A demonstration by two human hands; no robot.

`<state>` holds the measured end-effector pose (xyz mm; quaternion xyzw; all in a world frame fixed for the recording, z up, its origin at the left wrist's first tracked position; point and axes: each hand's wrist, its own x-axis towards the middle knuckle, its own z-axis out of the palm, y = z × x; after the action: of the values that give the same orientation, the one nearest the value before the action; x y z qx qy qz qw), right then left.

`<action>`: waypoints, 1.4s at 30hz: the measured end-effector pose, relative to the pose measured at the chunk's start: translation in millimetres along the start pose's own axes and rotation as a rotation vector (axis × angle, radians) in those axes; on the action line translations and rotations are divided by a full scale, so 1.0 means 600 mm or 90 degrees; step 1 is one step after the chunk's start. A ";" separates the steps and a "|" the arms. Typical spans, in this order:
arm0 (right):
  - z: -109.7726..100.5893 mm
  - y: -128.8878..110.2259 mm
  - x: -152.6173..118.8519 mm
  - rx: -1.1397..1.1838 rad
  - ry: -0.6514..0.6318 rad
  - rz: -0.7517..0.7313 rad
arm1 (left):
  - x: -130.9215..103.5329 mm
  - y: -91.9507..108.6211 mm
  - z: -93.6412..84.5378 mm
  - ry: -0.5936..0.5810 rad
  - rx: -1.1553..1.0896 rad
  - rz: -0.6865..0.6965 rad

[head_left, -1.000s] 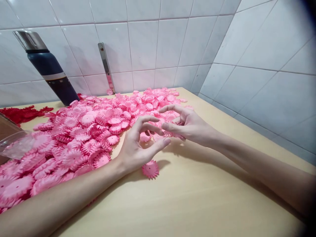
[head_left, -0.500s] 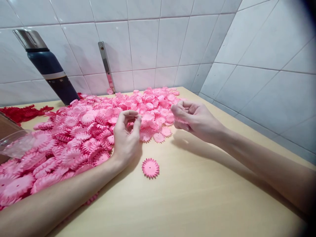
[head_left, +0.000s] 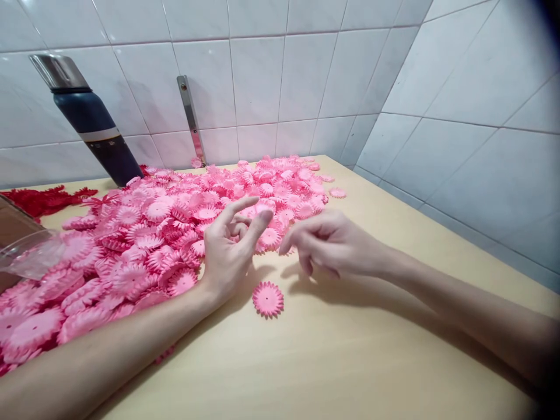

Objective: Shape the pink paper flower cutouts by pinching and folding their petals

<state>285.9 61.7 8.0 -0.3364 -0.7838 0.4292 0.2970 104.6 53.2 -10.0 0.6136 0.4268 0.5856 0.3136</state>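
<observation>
A large heap of pink scalloped discs (head_left: pixel 131 277) spreads over the left and back of the table. One pink disc (head_left: pixel 268 299) lies flat by itself in front of my hands, a small hole at its centre. My left hand (head_left: pixel 231 248) is at the heap's right edge, thumb and forefinger apart, with nothing visible between them. To the right, my right hand (head_left: pixel 326 242) hovers over the table with its fingers loosely bent and apart, holding nothing that I can see.
A dark blue bottle (head_left: pixel 98 131) stands at the back left beside red pieces (head_left: pixel 41 201). At the left edge are a cardboard box (head_left: pixel 15 224) and a clear plastic piece (head_left: pixel 32 256). A metal strip (head_left: pixel 189 111) is fixed to the tiled wall (head_left: pixel 258 76).
My right hand has moved left and down, nearer the single disc, and its fingers have loosened. The thumb and forefinger of my left hand have spread apart.
</observation>
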 end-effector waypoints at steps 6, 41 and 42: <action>0.029 0.004 0.004 -0.134 -0.119 -0.142 | 0.000 -0.005 0.001 0.004 0.013 0.082; -0.030 0.025 0.014 0.289 0.125 0.112 | 0.000 -0.014 0.005 -0.106 -0.077 0.046; -0.029 0.024 0.014 0.281 0.125 0.110 | 0.000 -0.014 0.005 -0.108 -0.076 0.048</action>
<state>297.8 82.4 4.8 -0.3690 -0.6068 0.5792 0.4002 106.2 57.1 -18.1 0.6567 0.3395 0.5674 0.3626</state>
